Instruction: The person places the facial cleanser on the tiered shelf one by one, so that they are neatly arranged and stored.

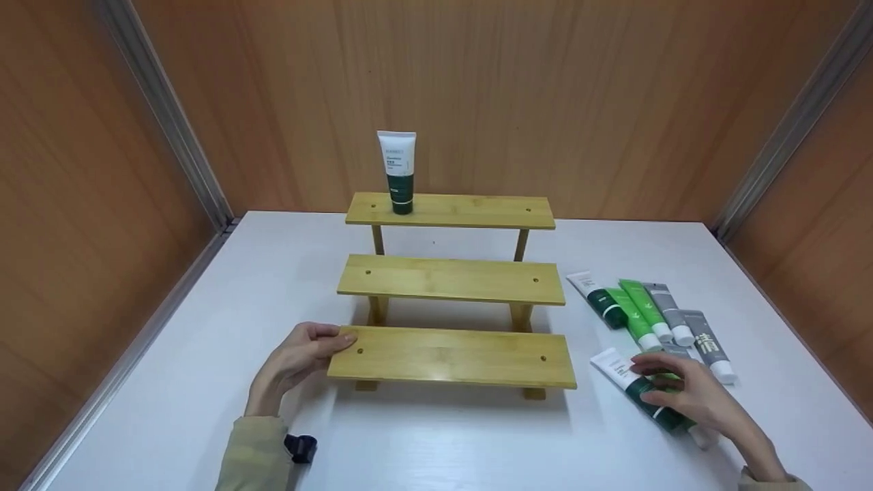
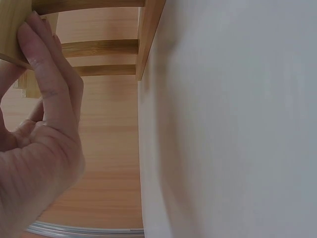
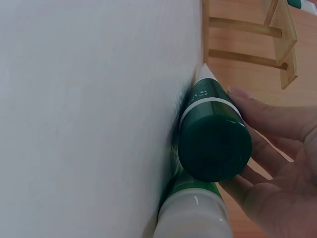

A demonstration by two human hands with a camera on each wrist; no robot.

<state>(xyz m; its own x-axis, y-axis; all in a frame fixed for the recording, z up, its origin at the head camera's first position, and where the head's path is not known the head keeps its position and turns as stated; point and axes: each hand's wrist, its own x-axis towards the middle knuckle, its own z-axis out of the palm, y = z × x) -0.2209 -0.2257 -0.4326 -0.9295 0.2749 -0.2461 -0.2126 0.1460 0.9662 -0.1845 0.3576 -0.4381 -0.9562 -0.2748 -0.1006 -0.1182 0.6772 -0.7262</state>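
Observation:
A three-tier wooden display stand point(image 1: 450, 354) is on the white table. My left hand point(image 1: 307, 358) pinches the left end of its lowest shelf, thumb on top and fingers beneath, as the left wrist view also shows. On the top shelf a white and dark green squeeze tube point(image 1: 401, 164) stands upright on its cap. At the right, my right hand point(image 1: 689, 392) is over a similar white and green tube point(image 3: 213, 139) lying down. Its thumb and fingers are spread about the tube's side, loosely bent; whether they touch it is hard to tell.
Several more tubes lie right of the stand: another white and green tube point(image 1: 600, 300), bright green tubes point(image 1: 644, 307) and grey tubes point(image 1: 709, 344). A tube with a pale cap point(image 3: 195, 215) lies beside the one under my right hand. Wooden panels point(image 1: 477, 88) enclose the table.

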